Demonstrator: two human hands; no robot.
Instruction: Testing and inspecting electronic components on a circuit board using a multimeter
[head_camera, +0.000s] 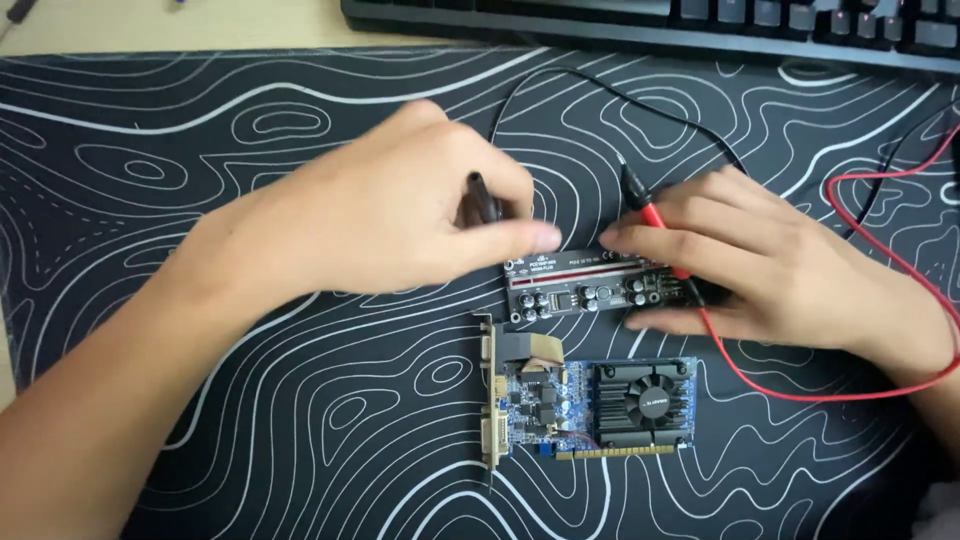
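Note:
My left hand grips a black test probe, its tip hidden behind my fingers near the left end of a small black and red circuit board. My right hand pinches a red test probe and rests on the right end of the same board. A red lead loops from the red probe; a black lead runs up from the black probe. A blue graphics card with a black fan lies just below the board.
Everything lies on a black desk mat with white wavy lines. A dark keyboard runs along the top edge. A strip of bare wooden desk shows at top left.

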